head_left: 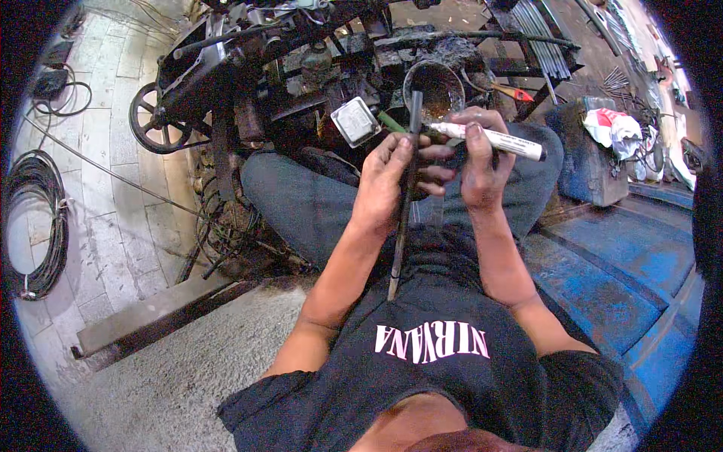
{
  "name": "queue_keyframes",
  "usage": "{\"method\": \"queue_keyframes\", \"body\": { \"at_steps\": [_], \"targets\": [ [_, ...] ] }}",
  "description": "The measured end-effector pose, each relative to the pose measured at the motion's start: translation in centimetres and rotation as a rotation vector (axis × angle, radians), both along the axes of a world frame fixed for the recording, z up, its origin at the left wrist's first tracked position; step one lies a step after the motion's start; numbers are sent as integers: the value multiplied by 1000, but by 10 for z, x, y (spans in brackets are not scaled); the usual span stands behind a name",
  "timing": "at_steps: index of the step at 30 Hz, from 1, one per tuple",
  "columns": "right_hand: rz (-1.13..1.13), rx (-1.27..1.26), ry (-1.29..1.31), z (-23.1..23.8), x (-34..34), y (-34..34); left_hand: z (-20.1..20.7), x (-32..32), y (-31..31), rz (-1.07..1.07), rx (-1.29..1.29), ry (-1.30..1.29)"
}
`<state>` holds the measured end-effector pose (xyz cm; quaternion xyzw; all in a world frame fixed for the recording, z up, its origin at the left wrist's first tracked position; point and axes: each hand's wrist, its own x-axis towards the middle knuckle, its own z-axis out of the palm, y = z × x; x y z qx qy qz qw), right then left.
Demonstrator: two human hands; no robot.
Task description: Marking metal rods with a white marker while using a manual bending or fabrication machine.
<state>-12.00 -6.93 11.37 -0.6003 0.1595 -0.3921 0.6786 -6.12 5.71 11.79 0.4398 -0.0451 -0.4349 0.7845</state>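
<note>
Head view: the left hand [385, 177] has its thumb and fingers curled around a long, thin, dark metal rod [401, 237]. The rod is over the person's lap, and its low end is near the black cloth shirt [444, 301]. The right hand [482, 179] grips a white marker pen with a black end [520, 145]. The pen's other end is near the rod's top part; I can't tell if they touch. Past the hands are a round, dark metal pot [446, 77] and a white, square, box-like thing [354, 120].

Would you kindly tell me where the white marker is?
The white marker is in the right hand, right of centre in the head view, beside the dark rod.
</note>
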Motion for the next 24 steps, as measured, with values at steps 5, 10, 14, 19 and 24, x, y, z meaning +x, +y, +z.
{"method": "queue_keyframes", "body": {
  "at_steps": [5,10,14,19,24],
  "targets": [
    [29,-173,-76,-2,-1,-3,5,-1,11,-69,-5,-54],
    [88,-255,-79,-2,-1,-3,11,-8,9,-39,52,-69],
    [123,-305,-88,-4,0,-4,10,-11,6,2,54,-108],
    [83,-318,-37,-9,-2,-9,9,-11,6,22,93,-116],
    [72,-283,-38,-10,-7,-9,16,-9,11,82,295,-550]
  ]
}}
